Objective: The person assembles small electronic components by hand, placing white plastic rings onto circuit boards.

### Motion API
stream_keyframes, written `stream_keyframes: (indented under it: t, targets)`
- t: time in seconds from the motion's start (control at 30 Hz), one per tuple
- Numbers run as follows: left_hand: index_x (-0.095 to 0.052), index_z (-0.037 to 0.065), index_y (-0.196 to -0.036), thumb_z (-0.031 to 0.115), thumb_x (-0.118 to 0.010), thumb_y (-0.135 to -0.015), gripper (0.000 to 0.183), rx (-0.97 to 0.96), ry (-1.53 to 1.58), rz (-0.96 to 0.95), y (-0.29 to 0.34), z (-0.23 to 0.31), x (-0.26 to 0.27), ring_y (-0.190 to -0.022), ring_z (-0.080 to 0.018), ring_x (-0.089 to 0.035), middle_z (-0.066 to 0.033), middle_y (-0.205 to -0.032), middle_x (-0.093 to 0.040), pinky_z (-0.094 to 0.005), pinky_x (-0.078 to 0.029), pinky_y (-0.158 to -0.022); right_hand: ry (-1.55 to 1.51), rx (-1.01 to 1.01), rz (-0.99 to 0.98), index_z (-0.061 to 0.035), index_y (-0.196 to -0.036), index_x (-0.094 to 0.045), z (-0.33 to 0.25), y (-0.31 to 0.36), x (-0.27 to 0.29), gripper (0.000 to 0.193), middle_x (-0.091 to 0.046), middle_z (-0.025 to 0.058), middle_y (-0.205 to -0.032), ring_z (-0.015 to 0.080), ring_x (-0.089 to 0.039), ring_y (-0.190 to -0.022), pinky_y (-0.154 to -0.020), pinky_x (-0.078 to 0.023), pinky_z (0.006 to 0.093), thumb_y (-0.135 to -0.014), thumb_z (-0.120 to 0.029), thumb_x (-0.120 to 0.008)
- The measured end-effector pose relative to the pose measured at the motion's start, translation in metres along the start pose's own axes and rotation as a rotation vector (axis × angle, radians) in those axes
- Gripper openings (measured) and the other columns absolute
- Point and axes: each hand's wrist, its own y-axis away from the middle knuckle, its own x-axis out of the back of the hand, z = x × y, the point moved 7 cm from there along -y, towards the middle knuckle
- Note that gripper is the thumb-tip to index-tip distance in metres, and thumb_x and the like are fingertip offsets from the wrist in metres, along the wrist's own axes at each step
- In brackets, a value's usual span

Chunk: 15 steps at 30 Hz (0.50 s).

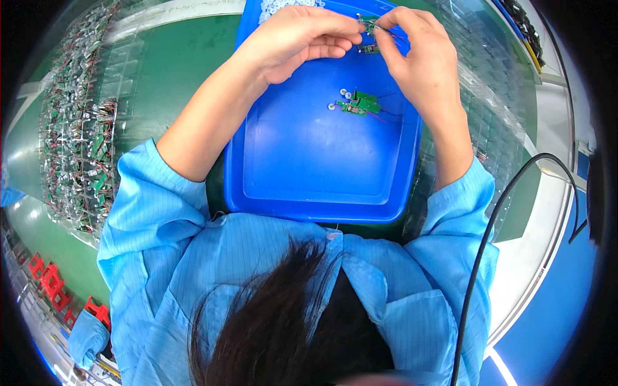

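Note:
Over the far part of a blue plastic tray [309, 161], my two hands meet at a small green circuit board [368, 24] with thin wires. My left hand [302, 40] pinches its left end between thumb and forefinger, the other fingers curled. My right hand [421, 58] closes thumb and forefinger on its right end, by the wires; the exact contact is partly hidden. Just below the fingertips is another small circuit board [369, 49]. Nearer in the tray lies a small group of green circuit boards [358, 103] with round whitish parts at their left ends and dark wires on the right.
Small translucent white pieces [283, 8] lie at the tray's far left. On the green table [174, 71], rows of wired boards in clear trays [80, 128] fill the left; more clear trays [496, 83] stand right. A black cable [489, 225] hangs at right. Red stools [55, 286] stand lower left.

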Motion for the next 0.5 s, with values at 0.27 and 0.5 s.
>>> stream_keyframes:
  t: [0.27, 0.5]
  targets:
    - [-0.076, -0.001, -0.099, 0.013, -0.073, -0.095, 0.014, -0.021, -0.243, 0.158, 0.015, 0.017, -0.002, -0.072, -0.0089, -0.063, -0.0054, -0.086, -0.073, -0.022, -0.051, -0.065, -0.349, -0.118, 0.026, -0.0011, -0.098, -0.067, -0.013, 0.002, 0.01, 0.018, -0.069, 0.0159, -0.086, 0.0344, -0.068, -0.086, -0.076, -0.055, 0.0398, -0.081, -0.002, -0.073]
    - [-0.077, -0.001, -0.099, 0.009, -0.075, -0.092, 0.012, -0.162, -0.234, 0.136, 0.018, 0.022, -0.001, -0.072, -0.0082, -0.064, -0.0042, -0.085, -0.073, -0.0223, -0.052, -0.067, -0.541, -0.269, -0.108, -0.001, -0.095, -0.07, -0.009, -0.002, 0.006, 0.013, -0.071, 0.0178, -0.086, 0.035, -0.069, -0.087, -0.075, -0.055, 0.0395, -0.082, -0.004, -0.071]
